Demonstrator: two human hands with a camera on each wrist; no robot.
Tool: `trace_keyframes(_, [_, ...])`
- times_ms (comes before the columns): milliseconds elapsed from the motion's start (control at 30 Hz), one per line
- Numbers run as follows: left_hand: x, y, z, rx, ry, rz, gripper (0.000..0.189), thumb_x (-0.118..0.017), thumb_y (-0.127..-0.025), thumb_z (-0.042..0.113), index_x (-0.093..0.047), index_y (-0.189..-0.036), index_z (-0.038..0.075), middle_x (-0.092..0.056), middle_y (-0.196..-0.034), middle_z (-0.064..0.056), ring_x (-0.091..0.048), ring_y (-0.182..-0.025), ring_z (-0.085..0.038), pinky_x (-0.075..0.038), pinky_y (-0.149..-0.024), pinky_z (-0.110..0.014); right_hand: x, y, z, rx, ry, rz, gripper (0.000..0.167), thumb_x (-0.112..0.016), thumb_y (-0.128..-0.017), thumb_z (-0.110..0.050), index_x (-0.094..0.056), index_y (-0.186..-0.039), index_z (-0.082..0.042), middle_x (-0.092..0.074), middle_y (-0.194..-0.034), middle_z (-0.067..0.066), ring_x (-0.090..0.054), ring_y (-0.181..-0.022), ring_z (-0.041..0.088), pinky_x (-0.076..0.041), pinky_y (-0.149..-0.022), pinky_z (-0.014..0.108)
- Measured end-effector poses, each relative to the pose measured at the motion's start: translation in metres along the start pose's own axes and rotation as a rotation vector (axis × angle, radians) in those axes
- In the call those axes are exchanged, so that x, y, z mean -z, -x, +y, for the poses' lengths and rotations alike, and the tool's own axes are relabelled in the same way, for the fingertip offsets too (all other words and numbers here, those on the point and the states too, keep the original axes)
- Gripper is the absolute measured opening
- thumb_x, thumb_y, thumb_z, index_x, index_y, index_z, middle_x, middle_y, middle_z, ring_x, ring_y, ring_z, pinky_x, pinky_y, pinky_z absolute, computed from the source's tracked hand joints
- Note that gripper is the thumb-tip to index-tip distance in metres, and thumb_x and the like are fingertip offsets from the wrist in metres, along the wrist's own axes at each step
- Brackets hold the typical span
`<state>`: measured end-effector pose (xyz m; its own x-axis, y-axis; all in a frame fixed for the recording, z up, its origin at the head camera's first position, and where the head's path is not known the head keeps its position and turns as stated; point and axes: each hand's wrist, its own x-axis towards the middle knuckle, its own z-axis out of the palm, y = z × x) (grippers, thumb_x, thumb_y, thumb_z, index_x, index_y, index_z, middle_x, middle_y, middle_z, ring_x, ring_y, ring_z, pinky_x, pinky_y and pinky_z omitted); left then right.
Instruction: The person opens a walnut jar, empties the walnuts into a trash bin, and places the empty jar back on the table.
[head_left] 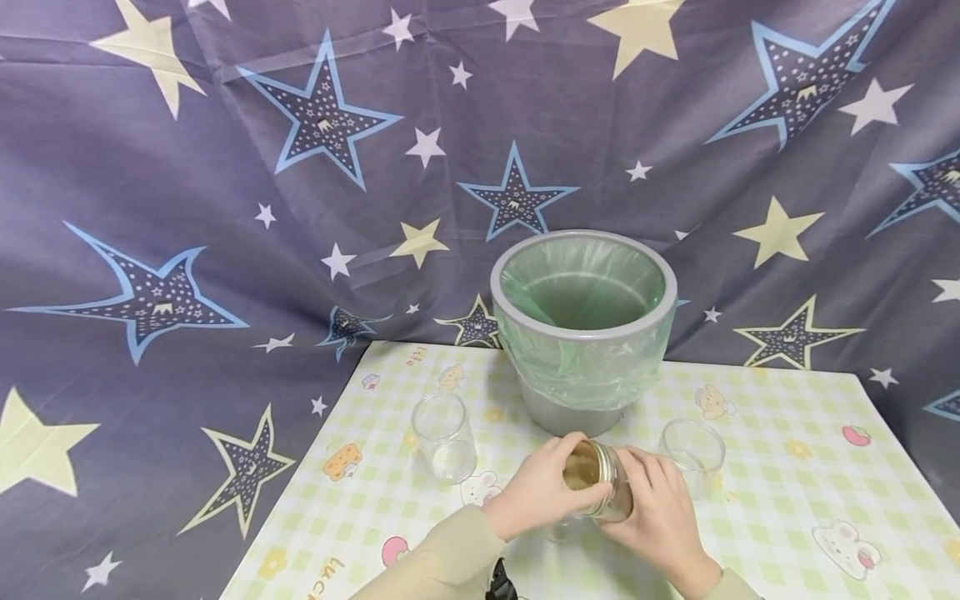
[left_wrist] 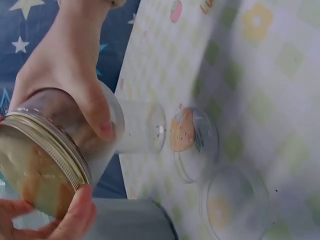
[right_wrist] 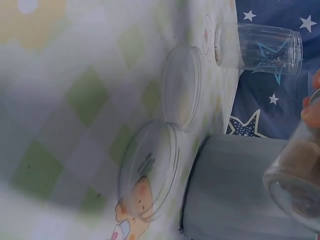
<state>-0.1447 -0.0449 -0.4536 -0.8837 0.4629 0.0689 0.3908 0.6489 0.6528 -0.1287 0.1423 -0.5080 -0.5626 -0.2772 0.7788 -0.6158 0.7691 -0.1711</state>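
Between both hands is a clear glass jar (left_wrist: 97, 165) with a ridged gold screw lid (head_left: 583, 467), tilted on its side with the lid toward the left. My left hand (head_left: 536, 485) grips the lid's edge, thumb below and fingers above. From the right, my right hand (head_left: 660, 510) is wrapped around the jar's body. In the right wrist view the jar's rounded base (right_wrist: 295, 192) shows, with fingertips above it. Beneath the hands, two shallow clear round dishes (right_wrist: 182, 87) lie on the table close together.
An open clear jar (head_left: 444, 440) stands on the left, another clear container (head_left: 692, 457) on the right. Behind the hands stands a grey bin (head_left: 558, 407) lined with a green bag (head_left: 585, 367). A checked cloth (head_left: 780, 517) covers the table; a starry curtain (head_left: 420, 75) hangs behind.
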Motion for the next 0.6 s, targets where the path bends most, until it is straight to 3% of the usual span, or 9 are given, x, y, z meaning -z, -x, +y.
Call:
trace_keyframes(100, [-0.003,-0.003,0.004,0.09,0.022,-0.012,0.071,-0.056,-0.084,0.062,-0.044,-0.136,0.016,-0.056,-0.125,-0.006,-0.058,-0.108,-0.018,-0.051,-0.085,-0.033,0.001,-0.001,0.003,0.01,0.012,0.012,0.084,-0.083,-0.041,-0.037,-0.061,-0.113,-0.001,-0.064,-0.104,0.015,-0.056,-0.089,0.028,-0.048,-0.074,0.042])
trace_keyframes(233, [-0.009,0.003,0.006,0.079,0.034,-0.073,0.078,-0.052,-0.087,0.062,-0.033,-0.145,0.014,-0.046,-0.139,-0.01,-0.05,-0.123,-0.027,-0.048,-0.096,-0.042,0.003,0.007,0.004,0.02,0.018,0.001,0.093,-0.088,-0.033,-0.038,-0.06,-0.114,0.0,-0.064,-0.105,0.013,-0.056,-0.089,0.024,-0.05,-0.071,0.042])
trace_keyframes(333, [-0.012,0.009,0.004,-0.043,-0.001,-0.113,0.083,-0.057,-0.086,0.057,-0.022,-0.15,0.017,-0.029,-0.15,-0.012,-0.04,-0.131,-0.034,-0.049,-0.095,-0.046,0.004,0.012,0.004,0.028,0.018,-0.024,0.093,-0.088,-0.04,-0.047,-0.059,-0.115,0.0,-0.063,-0.107,0.013,-0.054,-0.091,0.021,-0.051,-0.071,0.042])
trace_keyframes(433, [-0.009,0.01,-0.001,-0.243,-0.083,-0.106,0.086,-0.068,-0.083,0.048,-0.022,-0.15,0.02,-0.018,-0.155,-0.011,-0.033,-0.135,-0.036,-0.049,-0.095,-0.043,0.005,0.013,0.007,0.029,0.01,-0.029,0.095,-0.084,-0.047,-0.057,-0.058,-0.117,0.001,-0.062,-0.11,0.012,-0.053,-0.093,0.021,-0.051,-0.073,0.043])
trace_keyframes(500, [-0.006,0.009,-0.005,-0.368,-0.136,-0.098,0.087,-0.074,-0.079,0.039,-0.025,-0.149,0.02,-0.016,-0.156,-0.011,-0.03,-0.137,-0.035,-0.049,-0.096,-0.039,0.005,0.012,0.009,0.021,0.004,-0.024,0.097,-0.085,-0.044,-0.056,-0.057,-0.118,0.0,-0.062,-0.11,0.011,-0.053,-0.094,0.021,-0.051,-0.074,0.044])
trace_keyframes(600, [-0.002,0.009,-0.013,-0.506,-0.186,-0.095,0.086,-0.079,-0.077,0.027,-0.029,-0.147,0.019,-0.017,-0.155,-0.011,-0.027,-0.139,-0.031,-0.045,-0.1,-0.033,0.005,0.011,0.007,0.012,-0.007,-0.025,0.102,-0.092,-0.033,-0.044,-0.057,-0.118,0.0,-0.062,-0.11,0.01,-0.053,-0.094,0.02,-0.052,-0.073,0.043])
